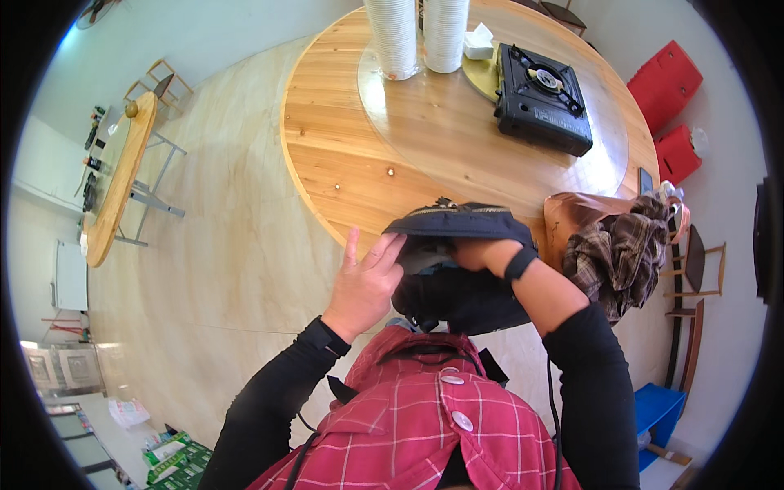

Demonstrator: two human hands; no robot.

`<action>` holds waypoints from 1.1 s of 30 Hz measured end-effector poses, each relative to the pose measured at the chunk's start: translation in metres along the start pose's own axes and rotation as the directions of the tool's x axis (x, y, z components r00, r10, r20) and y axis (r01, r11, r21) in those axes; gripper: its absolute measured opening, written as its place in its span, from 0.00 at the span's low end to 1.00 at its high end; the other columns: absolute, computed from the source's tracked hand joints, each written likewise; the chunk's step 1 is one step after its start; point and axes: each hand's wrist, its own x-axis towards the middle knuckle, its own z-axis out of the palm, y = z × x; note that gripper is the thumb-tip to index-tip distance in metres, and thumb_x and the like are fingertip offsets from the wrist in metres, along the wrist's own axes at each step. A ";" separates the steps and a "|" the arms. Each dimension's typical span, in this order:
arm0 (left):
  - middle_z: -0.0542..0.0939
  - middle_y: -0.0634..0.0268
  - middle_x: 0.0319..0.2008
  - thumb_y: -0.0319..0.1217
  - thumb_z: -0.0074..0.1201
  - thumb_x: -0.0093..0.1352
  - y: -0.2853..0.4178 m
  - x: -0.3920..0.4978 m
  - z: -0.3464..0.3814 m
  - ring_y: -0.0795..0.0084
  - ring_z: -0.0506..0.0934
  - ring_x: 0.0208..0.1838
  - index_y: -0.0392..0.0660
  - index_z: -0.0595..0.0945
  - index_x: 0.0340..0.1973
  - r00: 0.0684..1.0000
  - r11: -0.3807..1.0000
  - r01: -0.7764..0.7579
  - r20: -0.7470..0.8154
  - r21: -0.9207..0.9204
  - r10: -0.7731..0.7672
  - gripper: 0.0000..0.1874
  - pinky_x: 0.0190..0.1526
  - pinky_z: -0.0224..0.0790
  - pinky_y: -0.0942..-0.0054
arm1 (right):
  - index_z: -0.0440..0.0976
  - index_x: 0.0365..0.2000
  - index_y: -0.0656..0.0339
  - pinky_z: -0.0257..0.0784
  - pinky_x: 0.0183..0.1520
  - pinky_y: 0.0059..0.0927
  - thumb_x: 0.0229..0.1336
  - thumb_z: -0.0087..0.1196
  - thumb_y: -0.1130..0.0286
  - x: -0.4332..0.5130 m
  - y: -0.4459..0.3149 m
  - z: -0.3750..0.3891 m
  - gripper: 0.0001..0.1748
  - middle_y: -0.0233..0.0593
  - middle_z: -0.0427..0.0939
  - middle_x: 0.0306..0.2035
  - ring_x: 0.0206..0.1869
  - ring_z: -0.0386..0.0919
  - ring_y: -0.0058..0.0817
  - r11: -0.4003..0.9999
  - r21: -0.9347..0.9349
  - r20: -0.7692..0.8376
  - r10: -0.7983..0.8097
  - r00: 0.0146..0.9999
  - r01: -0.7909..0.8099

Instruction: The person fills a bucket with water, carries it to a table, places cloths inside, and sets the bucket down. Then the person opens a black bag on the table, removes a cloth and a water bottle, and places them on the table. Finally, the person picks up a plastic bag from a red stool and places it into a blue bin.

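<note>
A dark zippered bag (459, 294) lies at the near edge of the round wooden table, its main opening spread towards me. My left hand (367, 288) grips the bag's left rim, thumb and some fingers at the fabric, one finger raised. My right hand (481, 252) reaches inside the opening; its fingers are hidden by the front panel, so what they touch does not show. Something pale and bluish (432, 260) is partly visible inside. Right of the bag, a brown plaid cloth (618, 251) is bunched against an orange-brown bag (557, 226).
The round wooden table (324, 141) carries a black portable gas stove (542, 98), stacks of white bowls (392, 37) and a tissue pack (478, 44). A phone (645, 181) rests near its right edge. Red plastic stools (664, 86) stand behind, at right.
</note>
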 end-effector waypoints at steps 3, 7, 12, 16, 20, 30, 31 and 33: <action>0.75 0.61 0.55 0.24 0.51 0.56 0.003 -0.002 0.008 0.64 0.65 0.66 0.44 0.78 0.23 0.998 0.998 0.052 -0.031 -0.024 -0.052 0.02 0.69 0.38 0.39 | 0.75 0.50 0.56 0.64 0.61 0.39 0.52 0.51 0.65 -0.026 -0.015 -0.015 0.23 0.46 0.75 0.55 0.59 0.71 0.41 0.995 -0.076 0.027 0.062 0.998 -0.060; 0.75 0.62 0.55 0.25 0.51 0.56 0.008 -0.003 0.014 0.64 0.65 0.66 0.44 0.78 0.24 0.997 0.997 0.064 -0.039 -0.049 -0.066 0.02 0.69 0.39 0.39 | 0.80 0.46 0.57 0.62 0.63 0.39 0.50 0.51 0.63 -0.035 -0.028 -0.013 0.22 0.46 0.76 0.54 0.59 0.71 0.42 0.986 -0.156 0.186 -0.023 0.982 0.053; 0.75 0.61 0.56 0.25 0.51 0.56 0.008 -0.002 0.012 0.64 0.65 0.66 0.44 0.78 0.24 0.999 0.998 0.017 -0.043 -0.068 -0.020 0.02 0.70 0.38 0.40 | 0.79 0.46 0.58 0.66 0.59 0.38 0.52 0.50 0.65 -0.005 -0.003 0.007 0.20 0.49 0.78 0.49 0.54 0.75 0.42 0.994 0.088 0.245 -0.091 0.965 0.071; 0.74 0.61 0.57 0.25 0.50 0.56 0.010 0.000 0.010 0.63 0.65 0.67 0.44 0.78 0.24 1.000 0.998 -0.025 -0.009 -0.061 0.025 0.02 0.70 0.37 0.41 | 0.79 0.44 0.56 0.69 0.55 0.39 0.53 0.51 0.66 0.011 -0.008 0.024 0.18 0.47 0.79 0.48 0.53 0.75 0.42 0.985 0.171 -0.090 0.036 0.995 -0.021; 0.73 0.60 0.57 0.24 0.50 0.56 0.013 0.003 0.012 0.61 0.64 0.67 0.44 0.78 0.24 1.000 0.996 -0.018 0.007 -0.084 0.019 0.02 0.70 0.37 0.42 | 0.78 0.44 0.56 0.69 0.55 0.39 0.52 0.52 0.66 0.038 -0.048 0.040 0.18 0.47 0.79 0.47 0.52 0.76 0.42 0.989 0.148 -0.239 0.017 0.971 0.019; 0.75 0.63 0.56 0.24 0.51 0.56 0.007 0.001 0.016 0.65 0.65 0.66 0.44 0.79 0.24 0.999 0.996 0.041 0.003 -0.083 -0.041 0.03 0.70 0.37 0.42 | 0.78 0.45 0.56 0.70 0.53 0.40 0.49 0.54 0.66 0.021 -0.015 0.030 0.19 0.48 0.80 0.45 0.49 0.77 0.42 0.991 0.090 -0.176 -0.080 0.981 0.097; 0.75 0.63 0.55 0.24 0.51 0.56 0.008 0.001 0.016 0.66 0.65 0.66 0.45 0.79 0.24 0.999 0.996 0.051 -0.010 -0.074 -0.052 0.03 0.70 0.38 0.41 | 0.78 0.45 0.56 0.70 0.53 0.40 0.49 0.54 0.66 0.013 -0.012 0.028 0.20 0.48 0.80 0.44 0.49 0.77 0.42 0.992 0.071 -0.185 -0.087 0.979 0.102; 0.75 0.65 0.54 0.24 0.51 0.57 0.009 0.000 0.015 0.68 0.65 0.66 0.46 0.79 0.24 0.998 0.996 0.059 -0.031 -0.065 -0.061 0.03 0.69 0.38 0.40 | 0.78 0.45 0.56 0.70 0.53 0.40 0.48 0.54 0.66 -0.001 -0.009 0.025 0.20 0.48 0.80 0.44 0.49 0.77 0.42 0.995 0.012 -0.220 -0.096 0.971 0.101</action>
